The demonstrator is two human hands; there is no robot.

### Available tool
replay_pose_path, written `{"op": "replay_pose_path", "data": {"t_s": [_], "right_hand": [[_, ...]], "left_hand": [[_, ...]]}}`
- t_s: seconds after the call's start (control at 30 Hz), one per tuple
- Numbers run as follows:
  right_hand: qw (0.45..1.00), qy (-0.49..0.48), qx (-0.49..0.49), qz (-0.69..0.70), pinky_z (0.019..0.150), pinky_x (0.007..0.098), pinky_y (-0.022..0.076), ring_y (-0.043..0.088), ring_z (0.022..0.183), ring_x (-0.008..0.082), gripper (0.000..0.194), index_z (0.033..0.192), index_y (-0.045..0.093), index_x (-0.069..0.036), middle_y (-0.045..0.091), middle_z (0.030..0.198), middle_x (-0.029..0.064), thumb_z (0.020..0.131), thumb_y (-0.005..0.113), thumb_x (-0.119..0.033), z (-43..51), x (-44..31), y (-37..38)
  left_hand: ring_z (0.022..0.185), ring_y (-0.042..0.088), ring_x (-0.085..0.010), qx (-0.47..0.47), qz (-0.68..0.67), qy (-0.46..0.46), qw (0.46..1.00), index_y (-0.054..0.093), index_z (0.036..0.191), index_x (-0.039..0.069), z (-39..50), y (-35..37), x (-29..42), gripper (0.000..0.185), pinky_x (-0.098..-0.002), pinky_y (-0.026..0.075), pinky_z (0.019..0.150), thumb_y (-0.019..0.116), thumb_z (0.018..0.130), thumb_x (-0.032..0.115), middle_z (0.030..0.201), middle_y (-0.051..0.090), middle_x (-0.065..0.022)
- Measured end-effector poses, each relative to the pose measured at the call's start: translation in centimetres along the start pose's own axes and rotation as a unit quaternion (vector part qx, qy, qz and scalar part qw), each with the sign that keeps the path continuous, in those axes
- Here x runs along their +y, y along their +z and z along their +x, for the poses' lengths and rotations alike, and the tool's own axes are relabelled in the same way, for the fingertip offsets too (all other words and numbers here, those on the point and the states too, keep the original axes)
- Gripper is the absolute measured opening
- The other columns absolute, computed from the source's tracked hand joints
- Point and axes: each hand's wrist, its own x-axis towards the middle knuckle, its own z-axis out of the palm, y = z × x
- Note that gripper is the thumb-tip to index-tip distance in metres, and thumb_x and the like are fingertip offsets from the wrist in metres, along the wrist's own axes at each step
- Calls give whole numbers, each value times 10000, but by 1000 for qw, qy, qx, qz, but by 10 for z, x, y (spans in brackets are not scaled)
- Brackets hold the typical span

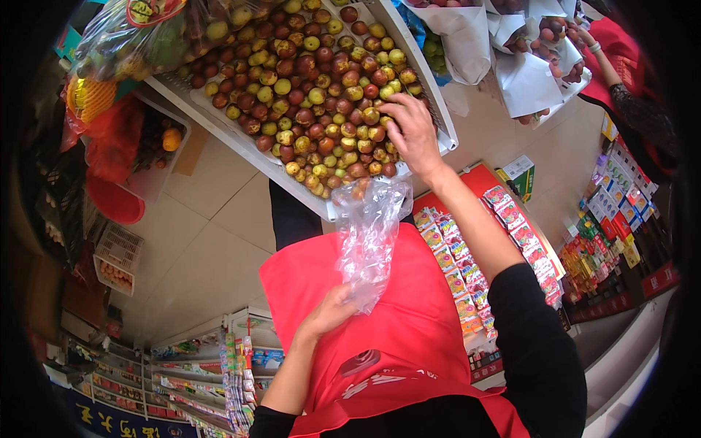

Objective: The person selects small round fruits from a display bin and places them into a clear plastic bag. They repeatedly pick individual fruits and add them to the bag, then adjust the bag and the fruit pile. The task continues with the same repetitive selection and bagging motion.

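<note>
Winter jujubes [315, 104], mottled brown and yellow-green, fill a white plastic crate [233, 148] in front of me. My right hand [413, 131] is at the crate's near right corner, fingers apart and curved down over the fruit. Its fingertips reach the jujubes; whatever lies under the palm is hidden. Lower down, my left hand [331, 312] grips the bottom end of a clear plastic bag [367, 235]. The bag stretches up over my red apron [383, 274], its upper end against the crate's near edge beside a few jujubes.
A wrapped fruit basket [159, 49] overhangs the crate's left side. Paper-wrapped grapes [526, 71] stand at upper right, near another person's arm [599, 57]. Packaged snacks [454, 263] lie on a display under my right arm. Shelves [191, 378] stand at lower left, egg crate [114, 274] at left.
</note>
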Motion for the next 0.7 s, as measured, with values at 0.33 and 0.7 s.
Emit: {"op": "replay_pose_path", "data": {"t_s": [0.33,0.7], "right_hand": [[896,430,106,40,1102,502,411,474,1319,388,706,1521,395,-110,340,1497,246,910,736,-206,-78,-33,84],[881,370,102,277,1211,489,285,218,1500,524,809,1606,221,-87,79,1607,379,941,675,-162,14,-150,134]], "left_hand": [[1129,611,-106,17,21,-3,1000,593,1406,20,-3,-2,-5,397,-294,499,987,574,1011,62,1281,678,-35],[1121,623,-134,51,49,-40,997,614,1345,-6,4,-7,-27,423,-318,490,1006,544,928,4,1229,695,-46]]}}
